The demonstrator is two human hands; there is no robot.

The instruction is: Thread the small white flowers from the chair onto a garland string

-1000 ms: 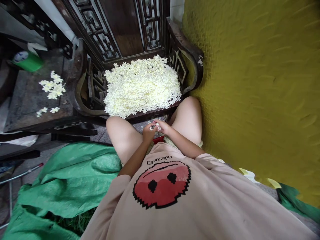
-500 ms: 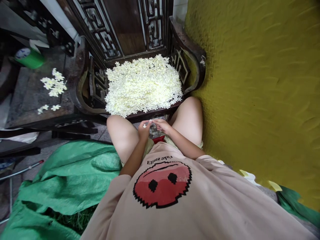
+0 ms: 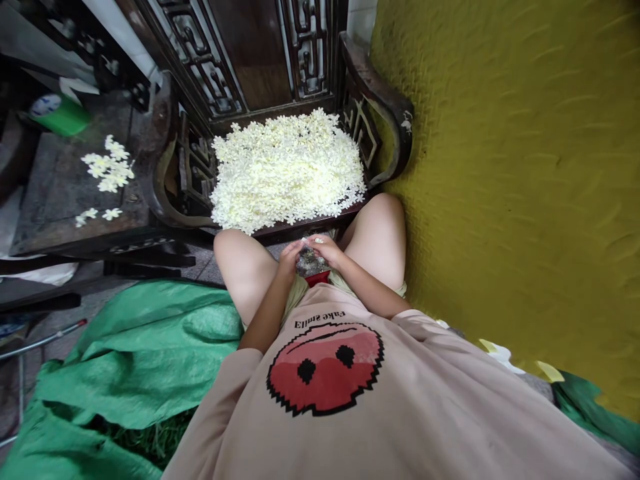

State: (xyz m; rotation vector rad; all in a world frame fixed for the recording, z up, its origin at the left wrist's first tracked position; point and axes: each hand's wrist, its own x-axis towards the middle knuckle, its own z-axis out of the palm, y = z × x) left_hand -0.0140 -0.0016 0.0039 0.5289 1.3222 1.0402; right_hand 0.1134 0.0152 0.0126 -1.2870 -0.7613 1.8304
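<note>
My left hand (image 3: pixel 290 256) and my right hand (image 3: pixel 326 251) meet between my knees, just in front of the chair seat. The fingers of both are closed, and their tips come together around a small white flower (image 3: pixel 304 241). Another bit of white, which looks like a flower (image 3: pixel 319 240), shows at the fingers of my right hand. Part of each hand's grip is hidden by the fingers. Just beyond them, a thick heap of white flowers (image 3: pixel 287 170) covers the seat of a dark carved wooden chair (image 3: pixel 263 73).
Left of the chair, a dark wooden surface (image 3: pixel 55 180) holds loose white flowers (image 3: pixel 110 165) and a green roll (image 3: pixel 61 115). A green sheet or sack (image 3: pixel 165 340) with green strands lies at my left. Close on my right stands a yellow textured surface (image 3: pixel 510 180).
The fingers of my left hand have turned, and the white flower seen on them before is no longer visible. My right hand has shifted slightly. The flower heap is unchanged.
</note>
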